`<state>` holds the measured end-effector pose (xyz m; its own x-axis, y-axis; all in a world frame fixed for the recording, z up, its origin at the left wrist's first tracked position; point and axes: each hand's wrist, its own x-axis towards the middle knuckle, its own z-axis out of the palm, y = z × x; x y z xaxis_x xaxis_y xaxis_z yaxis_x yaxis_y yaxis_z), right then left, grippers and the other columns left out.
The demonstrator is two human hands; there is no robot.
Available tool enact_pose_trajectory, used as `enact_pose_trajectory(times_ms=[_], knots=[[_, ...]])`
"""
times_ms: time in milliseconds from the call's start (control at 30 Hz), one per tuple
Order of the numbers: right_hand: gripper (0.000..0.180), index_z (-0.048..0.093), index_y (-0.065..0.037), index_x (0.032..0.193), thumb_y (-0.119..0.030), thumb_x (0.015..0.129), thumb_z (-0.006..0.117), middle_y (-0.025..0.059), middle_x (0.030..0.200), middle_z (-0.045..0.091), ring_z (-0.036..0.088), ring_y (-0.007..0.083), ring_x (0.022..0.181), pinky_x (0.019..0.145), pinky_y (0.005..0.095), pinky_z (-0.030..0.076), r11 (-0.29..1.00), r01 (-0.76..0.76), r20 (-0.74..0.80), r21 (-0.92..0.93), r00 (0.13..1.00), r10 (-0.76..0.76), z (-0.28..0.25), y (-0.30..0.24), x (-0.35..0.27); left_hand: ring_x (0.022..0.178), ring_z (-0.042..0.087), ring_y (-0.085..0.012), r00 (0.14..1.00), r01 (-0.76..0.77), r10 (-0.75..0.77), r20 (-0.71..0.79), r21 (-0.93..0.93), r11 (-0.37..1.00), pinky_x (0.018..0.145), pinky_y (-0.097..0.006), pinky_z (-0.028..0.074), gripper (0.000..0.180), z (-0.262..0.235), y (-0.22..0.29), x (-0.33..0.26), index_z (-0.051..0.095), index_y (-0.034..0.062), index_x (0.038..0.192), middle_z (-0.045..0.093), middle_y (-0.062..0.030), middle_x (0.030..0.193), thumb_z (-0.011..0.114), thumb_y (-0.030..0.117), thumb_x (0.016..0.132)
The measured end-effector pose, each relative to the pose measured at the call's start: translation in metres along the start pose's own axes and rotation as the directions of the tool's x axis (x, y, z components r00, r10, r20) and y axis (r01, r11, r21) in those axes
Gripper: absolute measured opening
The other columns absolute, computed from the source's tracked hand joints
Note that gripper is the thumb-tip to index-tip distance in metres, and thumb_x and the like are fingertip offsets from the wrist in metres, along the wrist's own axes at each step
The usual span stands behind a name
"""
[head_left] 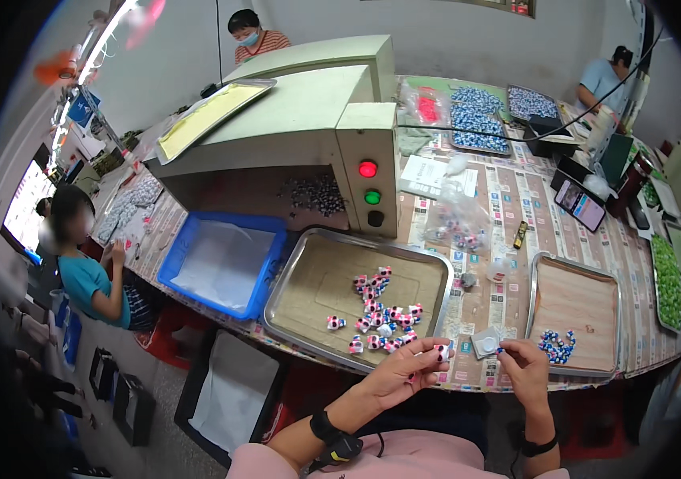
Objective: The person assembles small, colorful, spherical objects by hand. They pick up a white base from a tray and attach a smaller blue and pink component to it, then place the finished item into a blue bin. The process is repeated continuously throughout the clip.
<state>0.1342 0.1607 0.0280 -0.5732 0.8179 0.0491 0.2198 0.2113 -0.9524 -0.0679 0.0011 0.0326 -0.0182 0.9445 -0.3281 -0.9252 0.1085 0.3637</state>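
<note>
At the table's near edge, the left hand (401,374) pinches a pink-and-white piece (442,350); the right hand (523,369) pinches a small blue part (500,350). They look mid-assembly; joining would need fine alignment.

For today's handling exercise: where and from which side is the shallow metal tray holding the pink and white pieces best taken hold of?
Take the metal tray by its raised rim at the near long edge, from the person's side. The machine blocks the far edge and the blue bin crowds its left. The rim looks thin, so a hand near each near corner probably keeps it level.
</note>
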Motion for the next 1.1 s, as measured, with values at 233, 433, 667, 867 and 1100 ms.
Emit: enact_pose_trajectory(times_ms=[233, 433, 667, 867, 1100], knots=[[0.015, 0.069, 0.001, 0.095, -0.001, 0.080, 0.068, 0.0085, 0.084, 0.063, 0.062, 0.0137, 0.072, 0.063, 0.0232, 0.048, 0.966, 0.155, 0.084, -0.206, 0.986, -0.140, -0.009, -0.008, 0.011, 0.092, 0.063, -0.0140, 0.997, -0.014, 0.015, -0.070, 0.010, 1.000, 0.070, -0.022, 0.056, 0.035, 0.001, -0.014, -0.009, 0.051, 0.0040, 0.126, 0.062, -0.0068, 0.103, 0.059, 0.010, 0.093], [0.013, 0.069, 0.001, 0.093, -0.001, 0.080, 0.068, 0.0092, 0.086, 0.064, 0.065, 0.0161, 0.075, 0.064, 0.0253, 0.051, 0.975, 0.055, 0.081, -0.214, 0.996, -0.038, -0.010, -0.013, 0.008, 0.092, 0.063, -0.0141, 0.995, 0.071, -0.069, -0.069, 0.028, 0.997, 0.069, -0.023, 0.055, 0.035, 0.004, -0.025, -0.004, 0.052, 0.0051, 0.125, 0.061, -0.0073, 0.107, 0.061, 0.010, 0.092], [0.013, 0.069, -0.001, 0.090, -0.001, 0.077, 0.068, 0.0127, 0.084, 0.065, 0.064, 0.0277, 0.077, 0.068, 0.0339, 0.050, 0.895, 0.231, 0.134, -0.381, 0.972, -0.194, 0.004, 0.000, 0.018, 0.095, 0.064, -0.0113, 0.996, 0.086, -0.083, -0.043, 0.078, 0.993, 0.072, -0.020, 0.056, 0.035, 0.002, -0.029, -0.004, 0.050, 0.0041, 0.127, 0.062, -0.0042, 0.104, 0.058, 0.012, 0.094], [0.012, 0.069, -0.002, 0.088, -0.001, 0.076, 0.068, 0.0127, 0.083, 0.064, 0.062, 0.0306, 0.079, 0.070, 0.0382, 0.049, 0.828, 0.332, 0.192, -0.452, 0.943, -0.273, 0.011, 0.007, 0.025, 0.092, 0.063, -0.0128, 0.993, 0.097, -0.093, -0.067, 0.067, 0.993, 0.069, -0.021, 0.054, 0.038, 0.002, -0.029, -0.002, 0.048, 0.0036, 0.129, 0.060, -0.0058, 0.105, 0.059, 0.012, 0.094], [0.011, 0.069, -0.001, 0.087, -0.002, 0.076, 0.069, 0.0124, 0.082, 0.065, 0.063, 0.0295, 0.078, 0.069, 0.0368, 0.049, 0.821, 0.350, 0.189, -0.451, 0.936, -0.296, 0.009, 0.003, 0.023, 0.095, 0.064, -0.0145, 0.995, 0.088, -0.084, -0.058, 0.064, 0.994, 0.070, -0.021, 0.055, 0.037, -0.002, -0.034, 0.003, 0.048, 0.0035, 0.129, 0.061, -0.0065, 0.107, 0.058, 0.010, 0.094]])
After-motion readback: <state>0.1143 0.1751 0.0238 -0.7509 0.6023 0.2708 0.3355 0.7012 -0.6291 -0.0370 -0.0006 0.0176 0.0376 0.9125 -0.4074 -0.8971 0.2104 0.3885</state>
